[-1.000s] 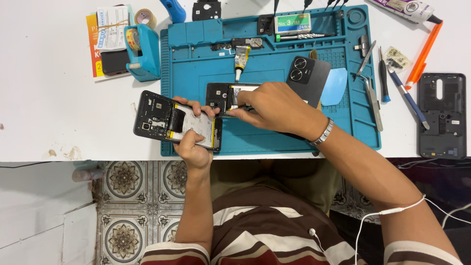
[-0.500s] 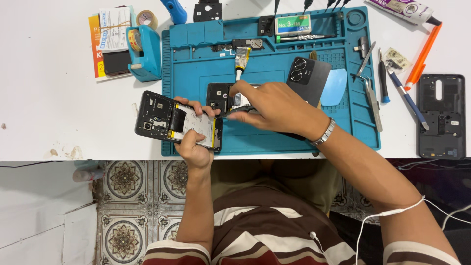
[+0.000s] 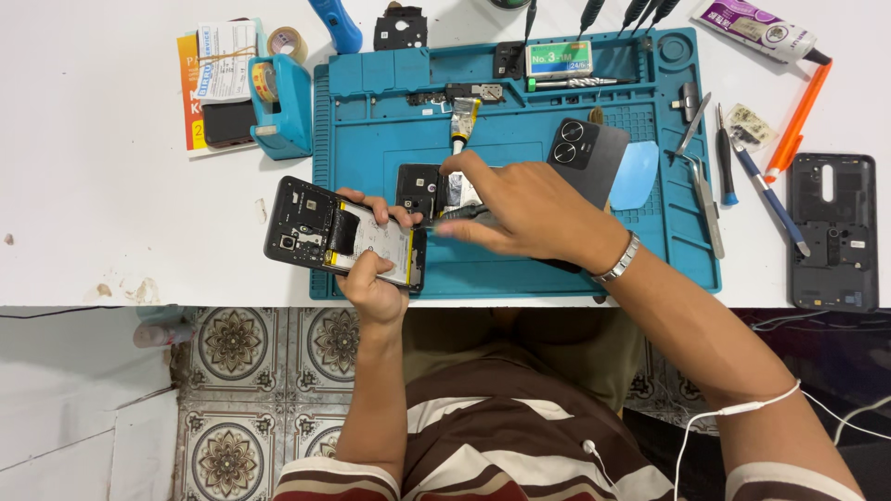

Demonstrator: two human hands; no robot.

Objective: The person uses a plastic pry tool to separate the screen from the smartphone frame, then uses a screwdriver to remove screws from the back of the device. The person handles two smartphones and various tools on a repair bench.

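My left hand [image 3: 371, 278] grips an opened black phone [image 3: 316, 227] with its back off, showing the circuit board and a white battery; it rests at the left front edge of the blue work mat [image 3: 520, 269]. My right hand [image 3: 520, 209] holds a thin dark tool [image 3: 445, 221], probably a screwdriver, its tip pointing toward the phone's right end. Just behind the hands a small black phone part [image 3: 418, 184] lies on the mat.
A dark back cover with a camera ring [image 3: 589, 153], a blue pick [image 3: 636, 174], tweezers [image 3: 705, 199], a glue tube [image 3: 461, 121] and drivers lie on the mat. A tape dispenser [image 3: 278, 107] sits left; a black phone frame [image 3: 832, 232] and orange tool [image 3: 798, 116] right.
My right hand has shifted slightly left and forward, bringing the tool nearer the phone's right end. The left hand and phone stay in place.
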